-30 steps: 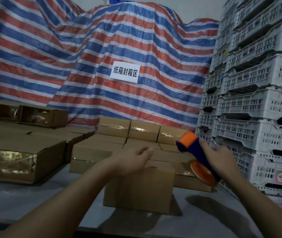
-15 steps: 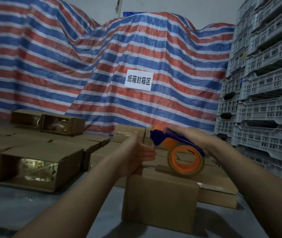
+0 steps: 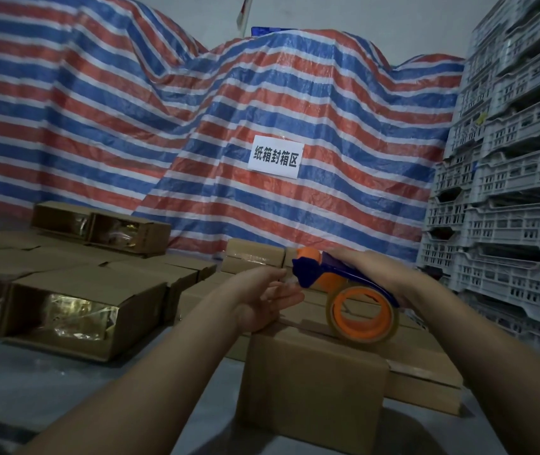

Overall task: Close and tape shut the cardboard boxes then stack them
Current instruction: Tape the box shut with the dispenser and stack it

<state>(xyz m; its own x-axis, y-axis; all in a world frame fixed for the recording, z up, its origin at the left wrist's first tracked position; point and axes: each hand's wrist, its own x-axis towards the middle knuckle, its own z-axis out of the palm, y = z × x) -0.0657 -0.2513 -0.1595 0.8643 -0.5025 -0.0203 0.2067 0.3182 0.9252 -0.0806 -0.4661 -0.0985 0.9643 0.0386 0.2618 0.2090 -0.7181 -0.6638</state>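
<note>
We see a dim, bluish, softly blurred wide-angle view whose edges bow the stacked white plastic crates, with glare on the clear-wrapped brown open cardboard box at left.

Right hand grips the blue-and-orange tape dispenser, its roll resting on top of the closed cardboard box at six o'clock. Left hand, fingers straight, sits at the box's far left edge, just beside the dispenser's nose. Open-ended boxes at nine o'clock, white crates stacked at three, striped tarp with a paper sign at twelve.
</note>
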